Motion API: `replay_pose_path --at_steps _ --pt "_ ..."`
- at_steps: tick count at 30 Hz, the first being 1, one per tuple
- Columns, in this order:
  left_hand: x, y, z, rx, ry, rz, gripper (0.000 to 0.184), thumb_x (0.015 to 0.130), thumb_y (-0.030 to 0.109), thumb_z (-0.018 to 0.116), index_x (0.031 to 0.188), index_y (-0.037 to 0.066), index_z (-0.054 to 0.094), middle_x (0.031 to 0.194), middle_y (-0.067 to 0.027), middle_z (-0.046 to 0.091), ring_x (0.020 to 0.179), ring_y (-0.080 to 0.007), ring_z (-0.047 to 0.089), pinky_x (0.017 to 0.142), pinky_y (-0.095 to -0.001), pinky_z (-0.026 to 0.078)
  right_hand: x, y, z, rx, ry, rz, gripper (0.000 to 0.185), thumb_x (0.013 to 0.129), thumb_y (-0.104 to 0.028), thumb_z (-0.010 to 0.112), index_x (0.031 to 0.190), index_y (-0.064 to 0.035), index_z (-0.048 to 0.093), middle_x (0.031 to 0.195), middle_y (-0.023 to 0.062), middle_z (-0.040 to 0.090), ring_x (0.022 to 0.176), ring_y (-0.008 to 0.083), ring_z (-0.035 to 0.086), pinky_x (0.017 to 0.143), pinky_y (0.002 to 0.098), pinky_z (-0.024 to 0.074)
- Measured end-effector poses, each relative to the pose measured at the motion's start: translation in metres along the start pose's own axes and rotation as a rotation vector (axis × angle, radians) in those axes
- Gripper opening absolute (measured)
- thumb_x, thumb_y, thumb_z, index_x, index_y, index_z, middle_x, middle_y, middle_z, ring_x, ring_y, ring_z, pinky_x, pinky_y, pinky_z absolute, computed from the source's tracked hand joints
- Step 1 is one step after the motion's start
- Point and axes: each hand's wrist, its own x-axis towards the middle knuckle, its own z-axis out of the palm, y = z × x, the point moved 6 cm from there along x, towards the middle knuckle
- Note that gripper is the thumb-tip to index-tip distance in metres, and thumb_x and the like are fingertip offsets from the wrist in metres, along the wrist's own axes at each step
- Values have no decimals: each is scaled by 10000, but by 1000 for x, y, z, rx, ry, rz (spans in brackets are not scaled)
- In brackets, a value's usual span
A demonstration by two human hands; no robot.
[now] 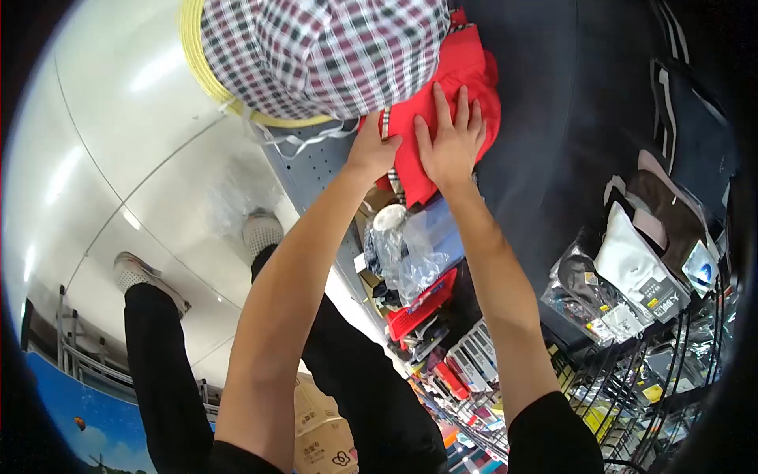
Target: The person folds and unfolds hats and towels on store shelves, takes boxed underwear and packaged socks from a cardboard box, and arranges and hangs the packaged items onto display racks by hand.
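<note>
A red cloth item with black-and-white checked trim (472,67) lies on the dark grey surface; its exact kind I cannot make out. My right hand (454,138) rests flat on it, fingers spread. At its left edge, my left hand (373,152) grips the cloth, the thumb on top and the other fingers partly hidden. Just beyond that hand is a checked bucket hat (324,51) with a yellow brim edge and white ties, covering part of the red cloth.
Packaged socks (639,261) lie on the right by a black wire rack (663,395). Below my arms are clear plastic bags (418,245), a red basket (422,304) and boxed goods (474,355). A cardboard box (324,434) stands by my legs on the tiled floor (118,103).
</note>
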Motion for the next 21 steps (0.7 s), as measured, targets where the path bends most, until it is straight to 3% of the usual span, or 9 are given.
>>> replay_pose_path --at_steps 6,10,12,14,16,18,19,20,21 --pt "1 56 46 -25 -194 387 469 923 -13 501 1371 -25 366 1338 -126 487 1200 -173 479 1015 -298 373 -7 6 -63 -105 153 65 604 850 -431 565 1405 -229 441 1478 230 284 1312 493 270 1029 662 211" --pt "20 49 51 -209 -191 267 411 912 -28 500 1314 -18 419 1276 -112 546 1160 -149 510 982 -289 405 10 8 -61 -123 234 -65 584 860 -408 563 1405 -234 444 1480 236 273 1280 504 297 1022 661 215" --pt "34 10 33 113 -32 222 451 906 7 537 1333 -3 393 1235 -116 567 1138 -150 525 948 -298 436 17 10 -12 -120 7 -60 587 888 -450 493 1437 -276 379 1499 209 256 1324 478 267 1052 652 180" --pt "26 7 17 155 23 190 513 899 67 582 1361 30 363 1218 -119 568 1124 -166 535 918 -325 462 13 8 28 -180 -142 -69 606 898 -473 456 1460 -297 316 1510 205 233 1352 463 234 1073 646 144" --pt "-15 31 5 -151 -79 -325 586 885 112 617 1396 69 335 1245 -123 545 1124 -187 534 913 -360 468 14 6 35 -161 -143 -57 615 902 -472 448 1470 -302 286 1515 204 222 1357 469 215 1086 637 116" --pt "-27 3 1 -222 -55 -370 635 873 141 641 1416 98 315 1271 -118 516 1137 -204 526 903 -381 474 11 7 26 -86 -122 -53 605 904 -484 435 1468 -324 287 1519 192 223 1361 470 203 1093 629 109" --pt "-33 -1 1 -242 -56 -357 635 870 140 643 1415 99 318 1278 -115 508 1129 -203 527 897 -373 476 10 7 18 -90 -105 -82 630 883 -445 517 1447 -225 344 1500 217 246 1343 470 230 1086 622 129" --pt "-37 -4 1 -263 -54 -335 636 868 140 645 1413 100 321 1285 -113 500 1122 -202 528 890 -365 478 9 8 9 -91 -104 -90 630 883 -445 517 1447 -225 344 1500 217 246 1343 470 230 1086 622 129" --pt "-43 -8 1 -190 7 -341 609 873 115 627 1404 91 332 1287 -122 497 1113 -208 532 869 -356 484 6 11 -13 -8 68 -54 616 859 -408 577 1389 -150 399 1471 219 287 1320 449 271 1073 601 167"
